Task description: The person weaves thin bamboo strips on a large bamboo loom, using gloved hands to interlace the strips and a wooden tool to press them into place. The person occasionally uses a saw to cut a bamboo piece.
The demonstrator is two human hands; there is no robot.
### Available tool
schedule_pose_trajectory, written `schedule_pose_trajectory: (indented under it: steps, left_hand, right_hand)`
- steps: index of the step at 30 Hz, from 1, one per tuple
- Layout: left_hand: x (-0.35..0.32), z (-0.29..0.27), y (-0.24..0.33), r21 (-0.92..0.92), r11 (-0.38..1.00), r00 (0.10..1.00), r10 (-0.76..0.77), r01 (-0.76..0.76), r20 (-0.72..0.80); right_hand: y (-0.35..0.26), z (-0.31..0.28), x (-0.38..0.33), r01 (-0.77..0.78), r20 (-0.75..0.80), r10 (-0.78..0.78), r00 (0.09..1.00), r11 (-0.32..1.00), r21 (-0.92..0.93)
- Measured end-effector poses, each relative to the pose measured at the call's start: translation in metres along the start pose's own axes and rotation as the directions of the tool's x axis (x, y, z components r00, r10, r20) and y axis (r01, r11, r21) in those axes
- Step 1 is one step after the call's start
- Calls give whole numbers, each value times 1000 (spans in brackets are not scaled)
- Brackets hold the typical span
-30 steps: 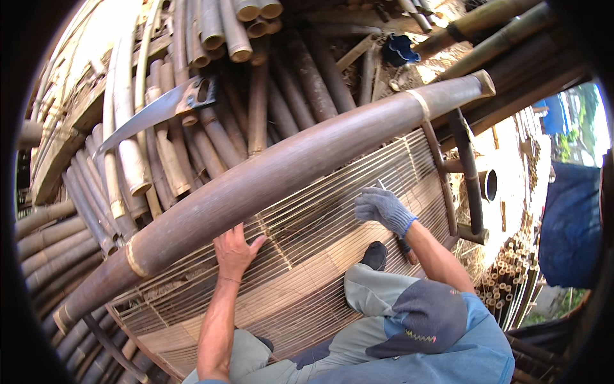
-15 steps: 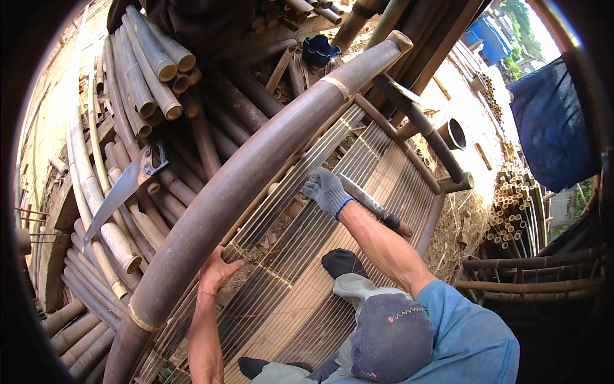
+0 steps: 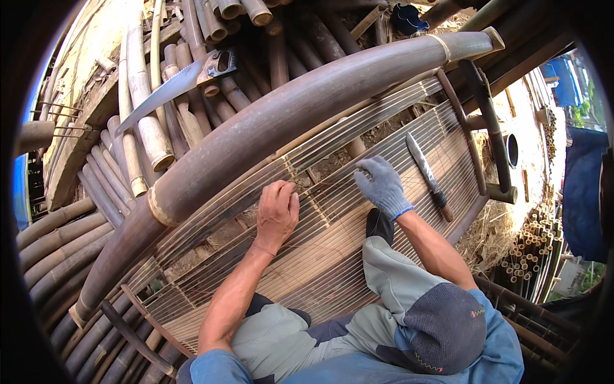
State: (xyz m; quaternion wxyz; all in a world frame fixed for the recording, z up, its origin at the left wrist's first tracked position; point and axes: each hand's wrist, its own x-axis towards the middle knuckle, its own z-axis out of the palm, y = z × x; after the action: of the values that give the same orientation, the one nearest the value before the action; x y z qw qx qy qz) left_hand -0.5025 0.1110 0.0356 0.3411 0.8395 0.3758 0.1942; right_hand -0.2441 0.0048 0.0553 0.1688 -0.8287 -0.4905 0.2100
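I sit on a bamboo frame of narrow parallel slats [image 3: 345,233], with a lengthwise gap along its far part. My bare left hand [image 3: 278,214] is over the slats beside this gap, its fingers bent together near a pale cross binding. What its fingertips hold, if anything, is too small to name. My right hand [image 3: 382,185], in a grey knit glove, hovers a short way right, fingers and thumb curled toward each other; anything pinched there cannot be made out. Thin reddish cord [image 3: 307,221] trails over the slats. A knife [image 3: 425,169] with a wooden handle lies right of the glove.
A thick curved bamboo pole [image 3: 288,102] runs along the frame's far side. Beyond it, a handsaw [image 3: 179,86] rests on stacked bamboo poles [image 3: 144,96]. Short bamboo rails [image 3: 489,128] stand at the right end. Cut bamboo bundles [image 3: 531,246] and a blue tarp [image 3: 585,192] are farther right.
My view has turned. My left hand has come from the frame's edge by the thick pole onto the slats. My gloved hand has moved away from the knife, closer to the left.
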Motion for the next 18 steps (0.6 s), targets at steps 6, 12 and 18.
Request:
schedule_pose_trajectory:
  steps: [6, 12, 18]
  left_hand:
    - [13, 48, 7, 2, 914, 879, -392, 406, 272]
    - [18, 66, 16, 217, 857, 719, -512, 468, 470]
    - [18, 69, 17, 177, 849, 712, -516, 498, 475]
  right_hand:
    - [-18, 49, -18, 297, -137, -341, 930, 918, -263]
    - [-16, 61, -14, 356, 48, -363, 930, 863, -358]
    - [-15, 40, -13, -19, 487, 40, 872, 999, -47]
